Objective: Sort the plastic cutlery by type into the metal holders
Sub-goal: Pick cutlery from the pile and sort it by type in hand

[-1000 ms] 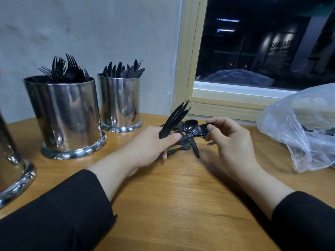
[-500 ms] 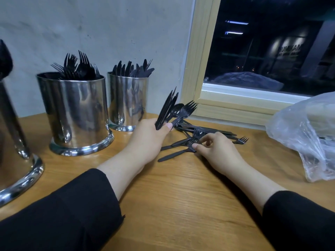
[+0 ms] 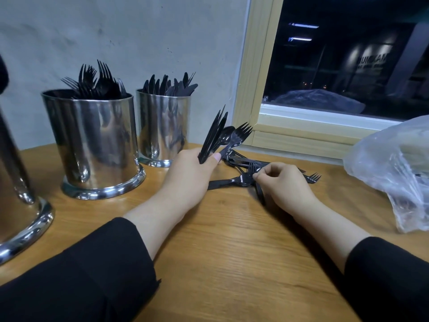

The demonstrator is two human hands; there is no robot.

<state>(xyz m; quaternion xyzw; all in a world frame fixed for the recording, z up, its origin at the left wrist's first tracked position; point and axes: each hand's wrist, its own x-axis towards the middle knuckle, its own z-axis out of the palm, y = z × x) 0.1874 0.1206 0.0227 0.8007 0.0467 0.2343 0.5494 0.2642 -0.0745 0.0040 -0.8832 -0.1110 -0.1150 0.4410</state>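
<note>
The left hand (image 3: 189, 176) grips a fanned bunch of black plastic cutlery (image 3: 214, 139) at the handles, thumb pressed across them: several slim knives standing upright, a glossy oval spoon (image 3: 225, 137) and a fork (image 3: 241, 133) leaning away to the right. Just right of that hand, the right hand (image 3: 282, 182) rests on the table (image 3: 232, 252) with its fingers (image 3: 261, 174) curled in, pinching the head of a fork in the loose pile (image 3: 246, 173). That pile of thin, shiny black pieces lies flat and crossed over one another between the two hands; one fork (image 3: 313, 177) pokes its tines out past the right hand.

Left of the left hand stand two smooth cylindrical holders of polished metal with flared bases. The nearer, wider holder (image 3: 92, 145) is packed with forks, tines up. The one behind it (image 3: 163, 129), against the wall, holds rounded knife blades. At the far left edge a third mirror-bright holder (image 3: 21, 205) shows only part of its side and base; its contents cannot be told.

The table is warm wood with visible grain. Right of the right hand sits a crinkled, translucent plastic bag (image 3: 392, 173). Behind the pile runs a pale wooden window frame (image 3: 262, 89) around dark glass. Both forearms wear black sleeves (image 3: 92, 275)
</note>
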